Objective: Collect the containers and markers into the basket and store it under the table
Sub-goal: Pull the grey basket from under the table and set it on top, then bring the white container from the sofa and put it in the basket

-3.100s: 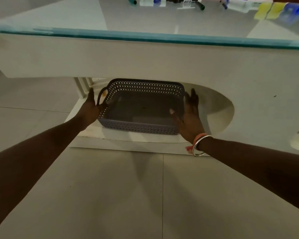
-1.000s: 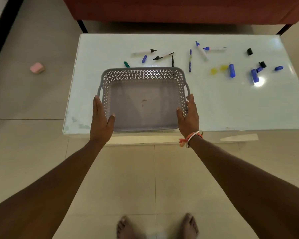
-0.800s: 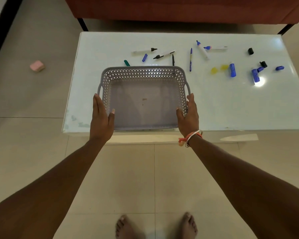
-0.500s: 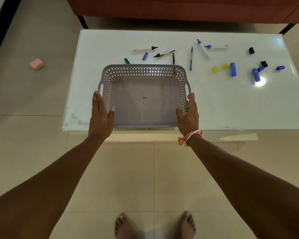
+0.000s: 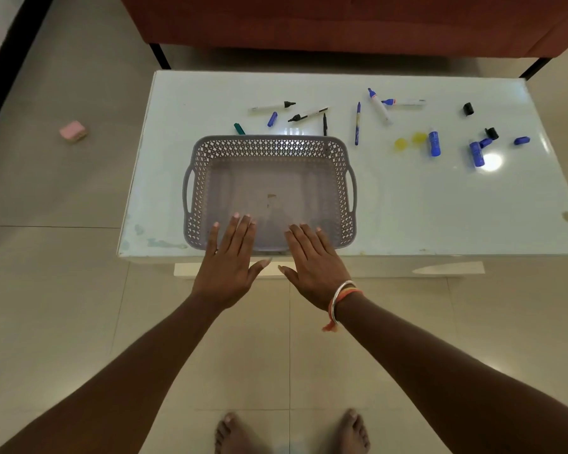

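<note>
Both hands flat, fingers straight: left hand [image 5: 229, 266] and right hand [image 5: 314, 264] hover mid-frame over the empty basket [image 5: 269, 143]; markers [image 5: 357, 122] scattered beyond.

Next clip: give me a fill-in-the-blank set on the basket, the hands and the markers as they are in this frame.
The basket on the table is ____; the markers lie outside it. The left hand and right hand are both ____, gripping nothing. The bangle is on the ____ wrist.
Missing: empty; open; right.
</note>
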A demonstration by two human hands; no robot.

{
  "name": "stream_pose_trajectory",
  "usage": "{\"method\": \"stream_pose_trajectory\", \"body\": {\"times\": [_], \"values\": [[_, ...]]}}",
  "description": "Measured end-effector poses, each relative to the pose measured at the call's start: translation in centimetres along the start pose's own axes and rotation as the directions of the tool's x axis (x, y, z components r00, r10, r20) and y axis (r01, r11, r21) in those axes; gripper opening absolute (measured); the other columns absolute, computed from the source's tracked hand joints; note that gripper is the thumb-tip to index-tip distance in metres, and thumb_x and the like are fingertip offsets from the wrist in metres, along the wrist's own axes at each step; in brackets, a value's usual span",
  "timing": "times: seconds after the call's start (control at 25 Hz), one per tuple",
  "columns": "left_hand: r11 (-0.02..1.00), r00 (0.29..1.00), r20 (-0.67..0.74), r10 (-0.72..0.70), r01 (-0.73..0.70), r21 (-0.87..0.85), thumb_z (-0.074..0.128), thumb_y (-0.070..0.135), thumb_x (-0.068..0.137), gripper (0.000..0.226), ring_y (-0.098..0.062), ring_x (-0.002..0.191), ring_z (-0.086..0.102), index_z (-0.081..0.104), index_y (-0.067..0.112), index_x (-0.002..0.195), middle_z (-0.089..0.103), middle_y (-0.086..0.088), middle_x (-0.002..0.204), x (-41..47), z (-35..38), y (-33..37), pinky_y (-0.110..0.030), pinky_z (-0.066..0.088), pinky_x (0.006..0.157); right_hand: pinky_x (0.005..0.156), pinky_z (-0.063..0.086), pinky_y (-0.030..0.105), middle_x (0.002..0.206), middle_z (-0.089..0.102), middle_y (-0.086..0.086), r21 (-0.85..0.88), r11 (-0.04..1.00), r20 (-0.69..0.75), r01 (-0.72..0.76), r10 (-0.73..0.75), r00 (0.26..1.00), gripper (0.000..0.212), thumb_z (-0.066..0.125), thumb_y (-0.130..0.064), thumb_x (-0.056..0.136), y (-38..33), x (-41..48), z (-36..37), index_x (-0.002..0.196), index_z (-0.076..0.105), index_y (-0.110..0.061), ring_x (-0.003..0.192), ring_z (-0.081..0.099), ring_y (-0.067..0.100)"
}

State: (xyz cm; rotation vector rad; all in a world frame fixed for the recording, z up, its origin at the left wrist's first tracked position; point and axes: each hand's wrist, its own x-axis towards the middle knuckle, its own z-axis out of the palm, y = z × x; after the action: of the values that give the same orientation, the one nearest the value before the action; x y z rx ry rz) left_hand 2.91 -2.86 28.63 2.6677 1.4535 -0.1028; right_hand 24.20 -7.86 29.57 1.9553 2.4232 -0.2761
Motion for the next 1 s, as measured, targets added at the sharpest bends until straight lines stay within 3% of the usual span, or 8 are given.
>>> {"method": "stream_pose_trajectory", "body": {"times": [0.24,0.44,0.6,0.72,0.76,0.84,0.92,1.0], "values": [[1.000,1.000,-0.002,-0.005,0.005,0.003,0.019,0.063,0.101,0.078,-0.028,0.156,0.011,0.021,0.009,0.158,0.022,-0.011,0.166,0.0,0.6,0.1,-0.056,0.012,0.124,0.121,0.011,0.050,0.159,0.024,0.016,-0.049,0.998,0.010,-0.032,0.032,0.999,0.066,0.039,-0.042,0.100,-0.7,0.1,0.4,0.152,0.021,-0.006,0.149,0.016,0.033],[0.999,0.999,-0.010,-0.036,0.035,-0.039,0.026,0.063,0.101,0.082,-0.027,0.156,0.004,0.016,0.006,0.159,0.012,-0.011,0.168,-1.4,-1.5,0.5,-0.054,0.009,0.124,0.120,0.010,0.054,0.162,0.011,0.014,-0.042,0.998,0.034,-0.042,0.044,0.998,0.082,0.047,-0.048,0.092,-0.5,-0.5,-1.2,0.154,0.012,-0.008,0.150,0.004,0.033],[0.970,0.980,-0.030,-0.196,0.189,-0.155,0.020,0.065,0.101,0.083,-0.022,0.156,0.002,0.018,0.004,0.158,0.015,-0.012,0.167,-8.2,-8.3,1.5,-0.038,0.003,0.123,0.118,0.017,0.046,0.159,0.025,0.014,0.057,0.995,0.012,-0.084,0.083,0.996,0.090,0.056,-0.053,0.080,-2.4,-4.9,-7.9,0.151,0.025,-0.007,0.147,0.023,0.033],[0.932,0.953,-0.056,-0.297,0.276,-0.236,0.026,0.066,0.099,0.080,-0.012,0.156,-0.001,0.026,0.008,0.154,0.012,-0.001,0.169,-16.2,-15.3,4.2,-0.025,0.011,0.117,0.103,0.025,0.038,0.157,0.029,0.005,0.216,0.972,0.096,-0.091,0.071,0.993,0.098,0.058,-0.059,0.067,-5.3,-9.9,-14.1,0.148,0.030,-0.013,0.144,0.030,0.026],[0.914,0.939,-0.059,-0.340,0.315,-0.256,0.026,0.065,0.099,0.076,-0.009,0.155,0.004,0.032,0.010,0.151,0.018,0.002,0.167,-18.3,-17.2,5.2,-0.025,0.016,0.115,0.098,0.029,0.038,0.155,0.032,0.002,0.271,0.955,0.099,-0.122,0.098,0.990,0.098,0.057,-0.060,0.064,-6.6,-10.9,-16.2,0.147,0.031,-0.015,0.147,0.022,0.022],[0.847,0.916,0.036,-0.399,0.383,-0.368,0.026,0.054,0.100,0.062,-0.002,0.151,0.019,0.057,0.010,0.131,0.055,0.001,0.147,-20.8,-20.5,6.7,-0.025,0.025,0.107,0.095,0.035,0.042,0.152,0.040,-0.004,0.354,0.926,0.075,-0.131,0.112,0.991,0.079,0.049,-0.057,0.071,-9.9,-11.5,-19.2,0.139,0.041,-0.017,0.151,0.007,0.011],[0.764,0.875,0.052,-0.481,0.447,-0.464,0.026,0.042,0.100,0.063,0.002,0.148,0.024,0.076,0.003,0.099,0.071,-0.003,0.126,-21.0,-23.4,5.0,-0.024,0.031,0.102,0.103,0.032,0.042,0.149,0.044,-0.009,0.410,0.907,0.042,-0.092,0.081,0.996,0.064,0.031,-0.058,0.083,-13.1,-10.3,-21.6,0.129,0.050,-0.018,0.149,0.013,0.008],[0.718,0.838,0.005,-0.545,0.470,-0.513,0.028,0.055,0.099,0.074,0.001,0.151,0.019,0.073,-0.004,0.106,0.069,-0.013,0.124,-20.3,-26.1,1.5,-0.023,0.039,0.098,0.108,0.029,0.043,0.142,0.050,-0.005,0.374,0.926,0.046,-0.042,0.027,0.999,0.068,0.034,-0.066,0.082,-16.0,-7.2,-23.5,0.127,0.050,-0.018,0.144,0.033,0.017]]}}
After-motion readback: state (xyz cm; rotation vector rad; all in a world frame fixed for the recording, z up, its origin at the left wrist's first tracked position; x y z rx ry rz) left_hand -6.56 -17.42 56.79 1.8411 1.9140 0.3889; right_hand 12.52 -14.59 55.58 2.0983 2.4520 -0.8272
